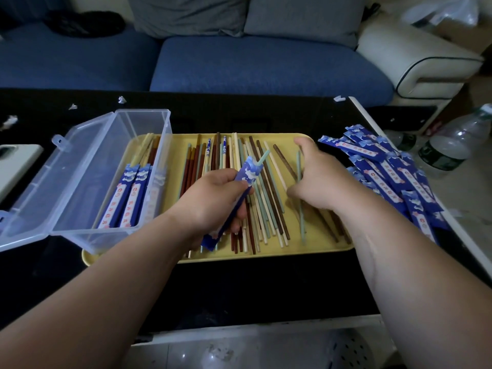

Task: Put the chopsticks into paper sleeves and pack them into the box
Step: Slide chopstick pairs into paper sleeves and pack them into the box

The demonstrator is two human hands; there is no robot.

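sleeving half done: left hand [213, 198] grips blue printed paper sleeve [247, 174] with one pale green chopstick [263, 157] in; right hand [319, 179] pinches its loose mate [301, 222], which likely needs threading in alongside.

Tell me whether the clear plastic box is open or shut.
Open: the clear box has its lid swung back to the left, and sleeved chopsticks lie inside.

Clear glossy plastic box [80, 187], matt yellow tray [314, 251], printed paper sleeves [394, 171].

Mixed-colour chopsticks [266, 214] loose on tray [319, 243]; blue sleeves [394, 169] heaped right; clear box [111, 235] open, sleeved pairs [127, 193] inside
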